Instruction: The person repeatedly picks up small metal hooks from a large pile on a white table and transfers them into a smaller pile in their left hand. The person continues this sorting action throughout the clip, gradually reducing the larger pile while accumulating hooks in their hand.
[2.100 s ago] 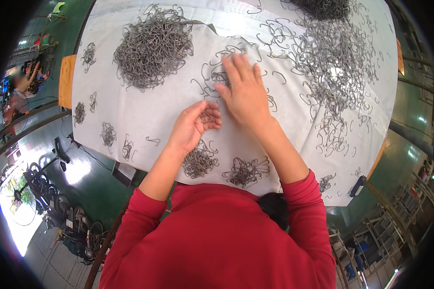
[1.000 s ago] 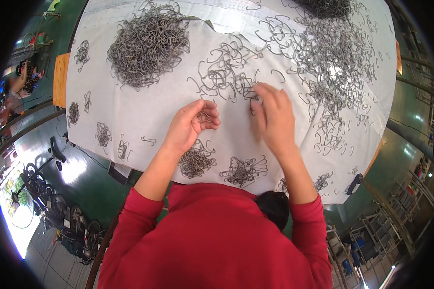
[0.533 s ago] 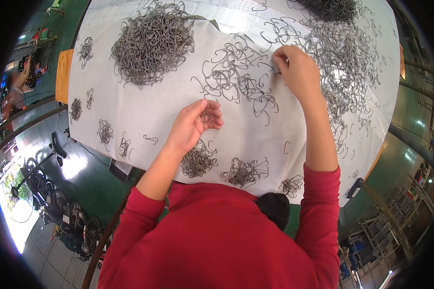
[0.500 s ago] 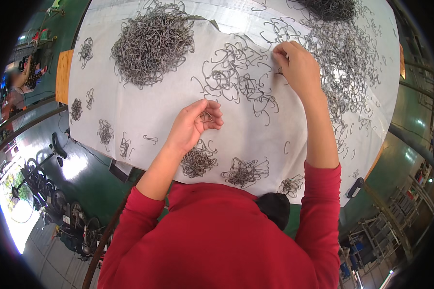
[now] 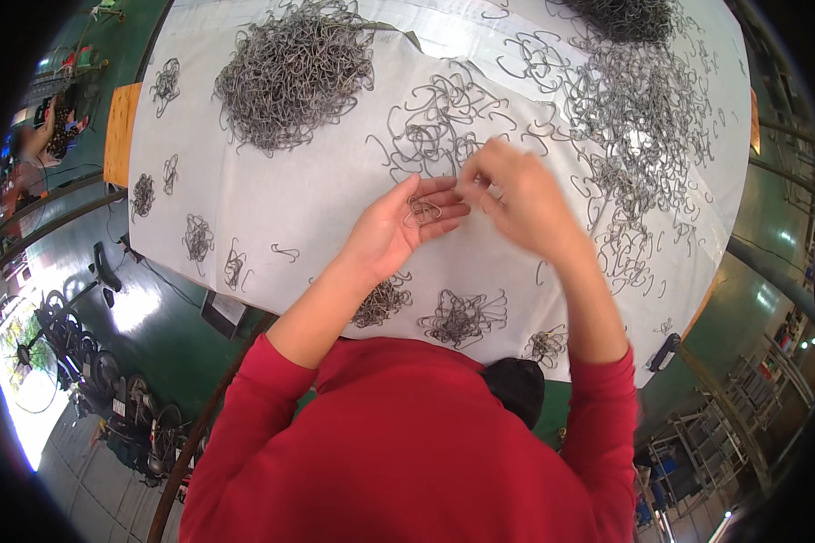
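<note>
My left hand [image 5: 406, 217] is turned palm up over the middle of the white-covered table, fingers loosely curved. A few bent metal wire hooks [image 5: 423, 213] lie in its palm. My right hand [image 5: 516, 195] is at the left fingertips, thumb and fingers drawn together in a pinch. Motion smears it, and what it pinches cannot be made out. Just beyond both hands spreads a loose scatter of hooks [image 5: 435, 113]. Below my left wrist sits a small heap of hooks [image 5: 382, 305], partly covered by my forearm.
A big hook pile [image 5: 294, 77] stands at the far left, and a wide spread of hooks [image 5: 643, 118] covers the right. Small heaps [image 5: 463, 317] line the near edge, others [image 5: 198, 237] the left. A dark object [image 5: 666, 353] is at the near right edge.
My right hand has come from the scattered hooks at the far right, back and left to my left hand. The left hand has moved slightly right and away from me, its palm opening more.
</note>
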{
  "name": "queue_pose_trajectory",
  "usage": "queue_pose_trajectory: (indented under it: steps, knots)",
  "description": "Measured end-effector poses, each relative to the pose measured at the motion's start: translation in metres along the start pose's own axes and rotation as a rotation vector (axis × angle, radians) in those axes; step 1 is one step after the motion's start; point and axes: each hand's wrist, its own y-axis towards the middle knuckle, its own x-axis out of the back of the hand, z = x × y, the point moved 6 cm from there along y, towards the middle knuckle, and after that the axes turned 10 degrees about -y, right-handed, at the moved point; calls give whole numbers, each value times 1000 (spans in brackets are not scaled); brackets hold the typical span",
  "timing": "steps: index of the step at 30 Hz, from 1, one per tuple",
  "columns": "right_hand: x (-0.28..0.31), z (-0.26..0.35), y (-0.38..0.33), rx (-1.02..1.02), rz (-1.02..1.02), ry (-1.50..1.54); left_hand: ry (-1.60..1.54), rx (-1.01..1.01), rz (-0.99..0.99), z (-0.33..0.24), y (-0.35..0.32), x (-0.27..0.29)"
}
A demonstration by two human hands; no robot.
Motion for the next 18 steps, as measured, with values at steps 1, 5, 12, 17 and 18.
queue_pose_trajectory:
  steps: [1,5,12,17,18]
  knots:
    - [-3,5,-9,-66,-20,35,-58,7,-1,2,1,-1]
    - [-4,-19,-33,-321,-164,80,-12,29,-37,4,-1,12]
    - [31,-84,-11,-400,-318,-123,45,-4,-55,-17,-17,41]
    - [31,-82,-10,-423,-312,-152,166,-61,-71,-22,-26,40]
    - [27,-79,-11,-395,-299,-133,190,-74,-78,-21,-26,36]
